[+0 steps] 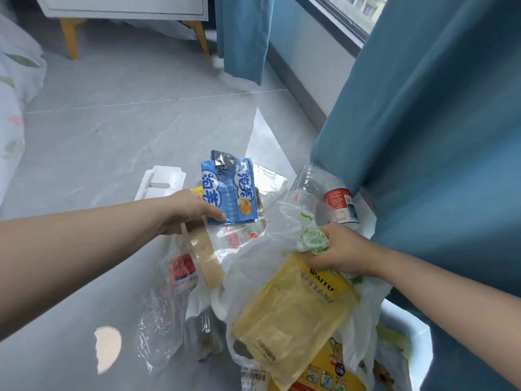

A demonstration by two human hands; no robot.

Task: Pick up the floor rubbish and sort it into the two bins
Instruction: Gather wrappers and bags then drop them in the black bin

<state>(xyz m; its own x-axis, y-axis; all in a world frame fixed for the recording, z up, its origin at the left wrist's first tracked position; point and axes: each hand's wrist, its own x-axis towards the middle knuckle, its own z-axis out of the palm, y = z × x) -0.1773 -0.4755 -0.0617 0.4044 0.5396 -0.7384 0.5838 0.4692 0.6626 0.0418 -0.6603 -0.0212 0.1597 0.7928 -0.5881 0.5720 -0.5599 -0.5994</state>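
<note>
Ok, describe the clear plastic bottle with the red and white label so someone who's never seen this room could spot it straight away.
Start at the big teal curtain on the right and follow its hem down to the grey floor. The clear plastic bottle with the red and white label lies there, just beyond the right hand. Unlike the flat wrappers and bags nearby, it is round and rigid.

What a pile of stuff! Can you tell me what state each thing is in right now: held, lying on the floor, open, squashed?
Left hand: closed on wrappers.
Blue snack wrapper: torn open, held up.
Right hand: gripping bags.
White plastic bag: crumpled, held.
Yellow pouch: held, hanging down.
Clear bottle: on its side on the floor.
White foam tray: lying on the floor.
</note>
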